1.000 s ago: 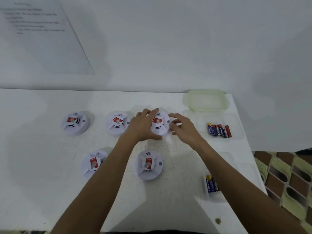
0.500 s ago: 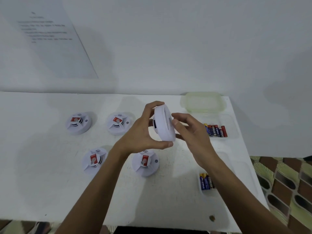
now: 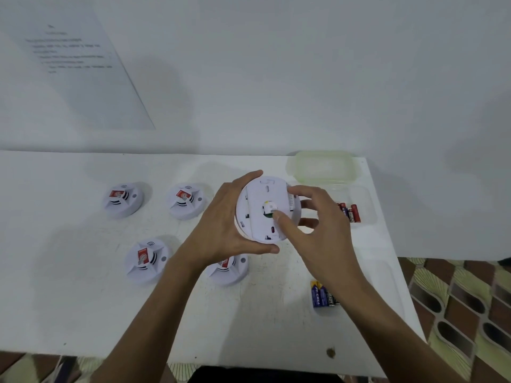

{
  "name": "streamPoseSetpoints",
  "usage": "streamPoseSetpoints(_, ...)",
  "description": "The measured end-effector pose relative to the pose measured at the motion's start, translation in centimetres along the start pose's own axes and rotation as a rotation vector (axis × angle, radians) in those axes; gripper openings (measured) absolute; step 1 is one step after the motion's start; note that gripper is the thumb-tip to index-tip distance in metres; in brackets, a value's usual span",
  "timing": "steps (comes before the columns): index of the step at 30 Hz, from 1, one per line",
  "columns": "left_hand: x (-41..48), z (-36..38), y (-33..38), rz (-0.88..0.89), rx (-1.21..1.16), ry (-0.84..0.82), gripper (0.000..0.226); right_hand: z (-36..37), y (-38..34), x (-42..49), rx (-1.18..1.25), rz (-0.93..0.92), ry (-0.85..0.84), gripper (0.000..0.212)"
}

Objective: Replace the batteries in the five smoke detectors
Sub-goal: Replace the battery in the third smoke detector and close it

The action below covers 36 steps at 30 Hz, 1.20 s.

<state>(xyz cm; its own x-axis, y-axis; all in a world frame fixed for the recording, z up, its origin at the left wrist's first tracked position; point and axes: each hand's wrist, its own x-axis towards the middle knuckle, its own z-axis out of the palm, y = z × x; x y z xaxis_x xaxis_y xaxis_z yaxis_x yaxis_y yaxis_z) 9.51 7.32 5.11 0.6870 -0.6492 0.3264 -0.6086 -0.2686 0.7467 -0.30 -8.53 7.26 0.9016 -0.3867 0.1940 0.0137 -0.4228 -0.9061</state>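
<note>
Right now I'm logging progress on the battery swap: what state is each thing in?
Held detector: lifted, back side up, gripped by both hands.
Left hand: clasping its left rim.
Right hand: fingers on its back and right rim.
Four other detectors: face up on the table, untouched.
Green lid: lying alone on the table.
Far batteries: lying loose in a clear tray.
Near batteries: lying together, near edge.

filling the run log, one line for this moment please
step: opening first detector | left hand: holds smoke detector back-up | right hand: on its back | four detectors on table
</note>
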Motion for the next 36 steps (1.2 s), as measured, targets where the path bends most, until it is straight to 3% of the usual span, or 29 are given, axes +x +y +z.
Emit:
streamPoseSetpoints(3, 0.1, 0.2, 0.4, -0.006, 0.057, 0.017, 0.093, 0.0, -0.5, -0.4, -0.021, -0.016, 0.006, 0.051)
streamPoseSetpoints(10, 0.4, 0.4, 2.3, 0.106, 0.101, 0.098, 0.066, 0.4, -1.3, -0.6, -0.123, -0.043, -0.057, 0.075)
streamPoseSetpoints(14, 0.2, 0.3, 1.6, 0.115, 0.184, 0.12, 0.077, 0.3, -1.7, -0.3, -0.208, -0.075, -0.107, 0.076)
streamPoseSetpoints(21, -0.5, -0.4, 1.5, 0.115, 0.166, 0.165, 0.067, -0.8, -3.2, 0.6, -0.41, -0.154, -0.264, 0.078)
streamPoseSetpoints(26, -0.5, -0.4, 1.0, 0.128, 0.283, 0.181, 0.08, 0.0, -3.5, 0.2, -0.638, -0.233, -0.079, 0.077)
streamPoseSetpoints(31, -0.6, -0.4, 1.2, 0.15, 0.322, 0.169, 0.077, 0.7, -4.0, 0.3, -0.579, -0.114, -0.171, 0.067)
streamPoseSetpoints(36, -0.6, -0.7, 1.1, 0.107, 0.323, 0.181, 0.065, 2.1, -4.5, -0.2, -0.57, -0.122, -0.108, 0.067)
